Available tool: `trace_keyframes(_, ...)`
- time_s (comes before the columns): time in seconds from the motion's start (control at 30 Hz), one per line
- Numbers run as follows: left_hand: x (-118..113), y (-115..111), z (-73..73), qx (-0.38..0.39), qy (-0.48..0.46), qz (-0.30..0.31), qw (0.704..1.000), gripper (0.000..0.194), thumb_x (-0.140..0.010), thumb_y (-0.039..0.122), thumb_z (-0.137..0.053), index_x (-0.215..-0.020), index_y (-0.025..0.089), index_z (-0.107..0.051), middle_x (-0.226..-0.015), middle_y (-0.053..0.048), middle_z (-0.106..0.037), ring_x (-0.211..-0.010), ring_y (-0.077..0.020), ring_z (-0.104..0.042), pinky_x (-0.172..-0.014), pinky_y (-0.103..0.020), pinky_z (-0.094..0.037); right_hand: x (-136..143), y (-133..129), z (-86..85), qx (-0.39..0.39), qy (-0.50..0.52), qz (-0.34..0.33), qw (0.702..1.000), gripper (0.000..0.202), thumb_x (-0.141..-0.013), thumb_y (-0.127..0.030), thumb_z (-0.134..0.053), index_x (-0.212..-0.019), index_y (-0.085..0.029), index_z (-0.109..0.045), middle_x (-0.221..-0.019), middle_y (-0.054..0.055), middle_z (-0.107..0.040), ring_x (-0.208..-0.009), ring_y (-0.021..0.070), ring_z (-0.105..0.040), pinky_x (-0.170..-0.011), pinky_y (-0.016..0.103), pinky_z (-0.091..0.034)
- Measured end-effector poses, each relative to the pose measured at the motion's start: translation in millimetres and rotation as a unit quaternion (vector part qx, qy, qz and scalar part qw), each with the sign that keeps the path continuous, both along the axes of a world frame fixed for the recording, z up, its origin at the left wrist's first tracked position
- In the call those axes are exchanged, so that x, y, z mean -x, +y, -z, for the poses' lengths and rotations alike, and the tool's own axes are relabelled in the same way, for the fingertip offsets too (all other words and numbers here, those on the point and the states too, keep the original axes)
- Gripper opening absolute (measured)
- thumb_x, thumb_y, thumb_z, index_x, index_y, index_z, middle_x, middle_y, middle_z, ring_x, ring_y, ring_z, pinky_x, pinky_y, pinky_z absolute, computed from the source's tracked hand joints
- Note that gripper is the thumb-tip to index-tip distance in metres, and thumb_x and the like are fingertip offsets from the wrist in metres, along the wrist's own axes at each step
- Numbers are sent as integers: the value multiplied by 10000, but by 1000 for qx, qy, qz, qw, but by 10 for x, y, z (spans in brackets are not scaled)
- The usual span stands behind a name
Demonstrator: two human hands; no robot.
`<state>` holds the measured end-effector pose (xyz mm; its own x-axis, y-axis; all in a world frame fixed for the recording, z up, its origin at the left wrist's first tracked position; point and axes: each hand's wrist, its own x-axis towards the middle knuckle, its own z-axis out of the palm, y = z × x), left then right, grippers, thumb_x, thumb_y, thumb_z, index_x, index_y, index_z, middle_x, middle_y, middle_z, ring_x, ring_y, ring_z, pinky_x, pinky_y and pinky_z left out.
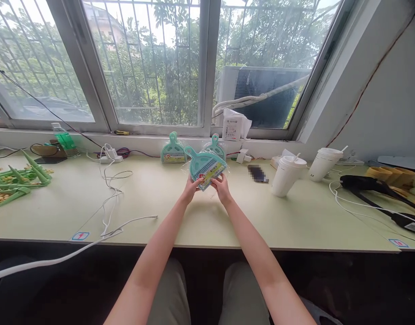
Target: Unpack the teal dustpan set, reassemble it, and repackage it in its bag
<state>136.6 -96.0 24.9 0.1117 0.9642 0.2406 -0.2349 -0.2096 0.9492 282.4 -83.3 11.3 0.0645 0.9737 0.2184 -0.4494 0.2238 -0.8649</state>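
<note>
A mint-green dustpan set (205, 163) in clear wrap, with a yellow label and a holed handle, is tilted above the table. My left hand (191, 188) grips its lower left edge, thumb on the front. My right hand (221, 186) grips the lower right side, also with the thumb in front. Two similar wrapped sets stand behind it against the sill: a left dustpan set (173, 148) in plain view and a right dustpan set (214, 143) partly hidden by the held one. The fingers behind the held set are hidden.
White cables (108, 198) run across the table on the left, near a power strip (111, 155). A phone (258, 174), a near white cup (288, 176) and a far white cup (325, 163) stand to the right. Black straps (370, 192) lie at far right; green plastic pieces (21, 178) at far left.
</note>
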Motion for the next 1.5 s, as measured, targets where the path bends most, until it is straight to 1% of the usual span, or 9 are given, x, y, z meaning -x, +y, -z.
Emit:
trace_keyframes(0.43,35,121,119,13,-3,13,1000,686,-697,425,-725,-1299,283,-428,-1280,-92,-583,-1059,-250,-620,-698,-311,-551,28,36,13,18,2,17,1000,468,-666,-196,-714,-1072,-244,-486,-963,25,-687,-945,194,-676,-915,398,-562)
trace_keyframes(0.57,162,149,91,55,-18,-7,998,716,-679,343,-737,-1309,288,-400,-1261,-95,-592,-912,-238,-678,-663,-339,-569,-97,88,6,39,-106,38,993,206,-787,-245,-617,-984,-198,-577,-913,62,-688,-844,203,-690,-867,422,-569)
trace_keyframes(0.63,275,178,80,89,-45,8,995,697,-688,293,-717,-1306,260,-396,-1214,-107,-614,-822,-230,-698,-651,-351,-577,-208,115,26,23,-206,123,971,167,-842,-214,-513,-959,-172,-625,-935,93,-687,-866,217,-683,-894,451,-543)
trace_keyframes(0.73,429,234,86,156,-92,15,983,557,-707,234,-666,-1224,175,-468,-1103,-131,-655,-771,-223,-705,-589,-293,-569,-347,132,76,-98,-365,229,897,393,-788,-83,-503,-1134,-220,-629,-1205,83,-635,-1133,235,-587,-1023,476,-440)
trace_keyframes(0.87,529,295,131,214,-115,5,970,455,-706,180,-627,-1147,137,-524,-1046,-138,-675,-752,-208,-703,-513,-239,-546,-366,130,119,-201,-455,222,839,379,-787,-113,-582,-1103,-297,-682,-1260,27,-624,-1205,235,-515,-1033,453,-409)
trace_keyframes(0.97,562,314,162,221,-81,16,972,490,-714,207,-628,-1186,134,-519,-1045,-142,-679,-720,-211,-703,-482,-247,-534,-331,142,111,-198,-415,245,854,151,-817,-245,-624,-874,-304,-751,-1204,22,-652,-1179,247,-521,-1019,452,-404)
trace_keyframes(1.13,586,296,177,226,21,30,973,477,-726,263,-658,-1168,133,-533,-1018,-142,-682,-661,-187,-690,-488,-251,-526,-311,156,92,-165,-323,204,909,96,-785,-319,-659,-764,-310,-752,-1060,6,-701,-1025,233,-607,-981,424,-438)
trace_keyframes(1.37,559,152,122,170,94,133,972,644,-672,374,-776,-1218,170,-503,-1060,-127,-670,-709,-200,-702,-602,-280,-568,-267,172,155,-104,-276,213,931,136,-762,-275,-633,-818,-293,-756,-1205,8,-654,-1105,229,-605,-983,400,-471)
trace_keyframes(1.5,552,114,108,152,104,148,972,771,-630,375,-815,-1292,227,-449,-1176,-141,-632,-721,-209,-703,-635,-328,-583,-304,227,208,-64,-236,187,951,356,-700,-243,-667,-1051,-293,-700,-1201,11,-666,-1111,219,-612,-994,413,-471)
